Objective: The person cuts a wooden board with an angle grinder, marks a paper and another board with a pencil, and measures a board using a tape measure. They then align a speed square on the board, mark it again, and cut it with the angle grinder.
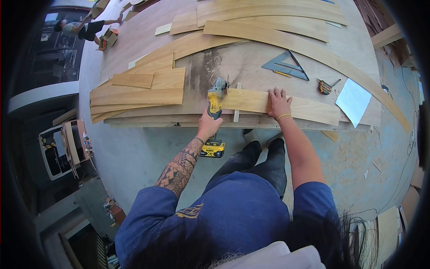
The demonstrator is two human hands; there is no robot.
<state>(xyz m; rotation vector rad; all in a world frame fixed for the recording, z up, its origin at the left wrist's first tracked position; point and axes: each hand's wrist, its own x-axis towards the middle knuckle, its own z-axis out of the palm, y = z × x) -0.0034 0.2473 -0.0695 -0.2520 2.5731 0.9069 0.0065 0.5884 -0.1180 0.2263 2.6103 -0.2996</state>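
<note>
My left hand (209,125) is wrapped round the yellow and black body of a cordless angle grinder (215,102), its battery (212,150) hanging below my wrist. The grinder's thin disc (227,82) stands upright at the left end of a light wooden plank (251,99). On that plank my right hand (280,106) lies flat, fingers spread. A narrow wood strip (236,115) runs crosswise under the plank, close to the grinder. Dark scorch-like marks and dust stain the bench top (204,67) beyond the disc.
Left of the grinder lie stacked planks (139,96). Long curved boards (304,47) cross the far side. A blue triangular square (286,66), pencil (281,73), tape measure (325,87) and paper sheet (354,102) lie rightward. A person (83,30) stands far left near a cardboard box (108,39).
</note>
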